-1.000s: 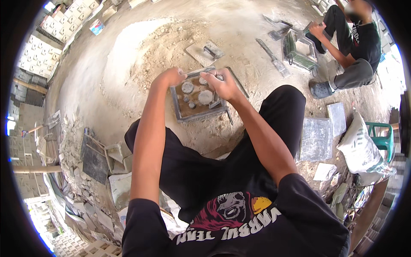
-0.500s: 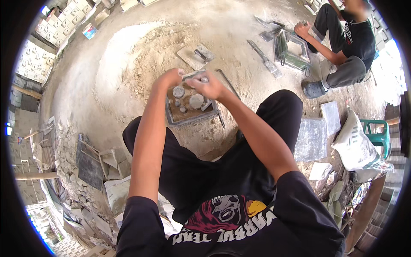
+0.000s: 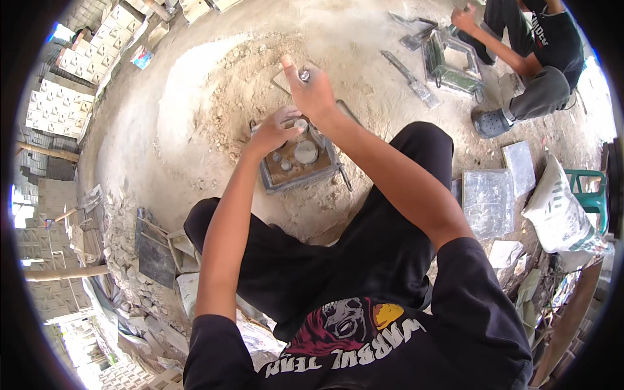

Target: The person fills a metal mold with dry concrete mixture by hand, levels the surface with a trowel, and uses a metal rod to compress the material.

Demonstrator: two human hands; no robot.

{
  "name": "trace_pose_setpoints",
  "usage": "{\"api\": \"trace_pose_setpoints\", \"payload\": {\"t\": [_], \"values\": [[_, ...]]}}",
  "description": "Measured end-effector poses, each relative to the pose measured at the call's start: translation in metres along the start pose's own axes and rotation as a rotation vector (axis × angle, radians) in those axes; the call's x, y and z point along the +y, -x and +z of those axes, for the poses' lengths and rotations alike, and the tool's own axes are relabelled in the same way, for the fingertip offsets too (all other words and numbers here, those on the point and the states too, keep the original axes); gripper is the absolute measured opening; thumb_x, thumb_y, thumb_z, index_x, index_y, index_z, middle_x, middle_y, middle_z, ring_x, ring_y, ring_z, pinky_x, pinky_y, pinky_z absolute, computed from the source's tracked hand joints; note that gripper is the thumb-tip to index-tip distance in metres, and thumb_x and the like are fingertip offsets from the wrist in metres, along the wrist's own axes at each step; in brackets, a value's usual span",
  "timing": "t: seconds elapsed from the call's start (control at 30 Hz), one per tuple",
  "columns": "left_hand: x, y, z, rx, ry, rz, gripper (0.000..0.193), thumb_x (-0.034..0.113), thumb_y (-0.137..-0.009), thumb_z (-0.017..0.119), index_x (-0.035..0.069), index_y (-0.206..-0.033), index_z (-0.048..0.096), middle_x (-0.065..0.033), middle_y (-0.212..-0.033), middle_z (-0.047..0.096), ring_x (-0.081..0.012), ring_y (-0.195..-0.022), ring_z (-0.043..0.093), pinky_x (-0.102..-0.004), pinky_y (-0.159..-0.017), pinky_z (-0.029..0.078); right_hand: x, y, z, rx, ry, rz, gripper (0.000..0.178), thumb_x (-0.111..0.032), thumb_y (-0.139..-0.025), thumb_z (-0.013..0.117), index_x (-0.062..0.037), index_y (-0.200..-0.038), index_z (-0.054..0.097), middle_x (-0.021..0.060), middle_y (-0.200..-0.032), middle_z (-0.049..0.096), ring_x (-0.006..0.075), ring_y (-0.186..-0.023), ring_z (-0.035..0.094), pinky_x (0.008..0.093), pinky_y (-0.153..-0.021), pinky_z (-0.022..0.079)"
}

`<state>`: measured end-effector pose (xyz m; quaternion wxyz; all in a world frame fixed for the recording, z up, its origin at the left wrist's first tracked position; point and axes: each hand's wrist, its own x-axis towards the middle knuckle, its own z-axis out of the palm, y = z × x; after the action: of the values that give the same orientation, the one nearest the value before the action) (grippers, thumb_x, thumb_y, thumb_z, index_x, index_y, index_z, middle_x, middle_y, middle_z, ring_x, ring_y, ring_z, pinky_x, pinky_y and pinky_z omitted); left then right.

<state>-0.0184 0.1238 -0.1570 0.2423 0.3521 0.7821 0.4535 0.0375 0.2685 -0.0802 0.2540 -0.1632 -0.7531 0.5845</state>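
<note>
In front of me on the ground is a square dark metal mould, its bed sandy brown with round grey pieces in it. The biggest is a pale disc. Over the mould's far left part hangs my left hand, fingers apart, close to a smaller grey round piece; I cannot tell whether it touches it. My right hand is raised beyond the mould, its fingers closed around a small shiny metal piece, one digit pointing away from me. Behind this hand a flat float is mostly hidden.
Loose sandy powder spreads to the far left. At the far right a person sits by another metal mould; a long flat bar lies nearby. Grey slabs, a white sack and a green stool are at my right.
My right hand has lifted away from the mould, farther out and over the float. My left hand has come nearer, over the mould's left part. The other person's hand has moved off their mould.
</note>
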Motion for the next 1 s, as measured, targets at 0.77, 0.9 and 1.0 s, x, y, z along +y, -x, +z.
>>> {"api": "trace_pose_setpoints", "payload": {"t": [0.77, 0.9, 1.0], "values": [[-0.015, -0.02, 0.105, 0.711, 0.681, -0.056, 0.042, 0.026, -0.09, 0.064, 0.013, -0.056, 0.043, 0.0028, -0.053, 0.045, -0.0061, -0.047, 0.036, -0.0253, -0.045, 0.028, -0.006, -0.018, -0.154, 0.095, 0.301, -0.292, 0.041, -0.039, -0.082, 0.069, 0.0011, -0.086, 0.063, 0.016, -0.081, 0.062, 0.025, -0.077, 0.061, 0.0352, -0.07, 0.049], [-0.008, -0.017, 0.101, 0.781, 0.854, 0.009, 0.041, 0.026, -0.092, 0.062, 0.013, -0.058, 0.043, 0.0032, -0.053, 0.042, -0.0067, -0.046, 0.037, -0.0248, -0.043, 0.028, -0.017, -0.009, -0.163, 0.043, 0.261, -0.292, 0.037, -0.037, -0.083, 0.068, 0.0, -0.086, 0.064, 0.0149, -0.083, 0.063, 0.0231, -0.077, 0.061, 0.0347, -0.07, 0.049], [-0.006, -0.006, 0.116, 0.779, 0.791, -0.055, 0.037, 0.024, -0.094, 0.059, 0.012, -0.062, 0.045, 0.0036, -0.053, 0.041, -0.0059, -0.045, 0.035, -0.0248, -0.042, 0.027, -0.029, -0.005, -0.161, -0.005, 0.304, -0.306, 0.036, -0.036, -0.085, 0.068, 0.0001, -0.087, 0.064, 0.0135, -0.085, 0.064, 0.02, -0.08, 0.063, 0.0328, -0.07, 0.049]]}}
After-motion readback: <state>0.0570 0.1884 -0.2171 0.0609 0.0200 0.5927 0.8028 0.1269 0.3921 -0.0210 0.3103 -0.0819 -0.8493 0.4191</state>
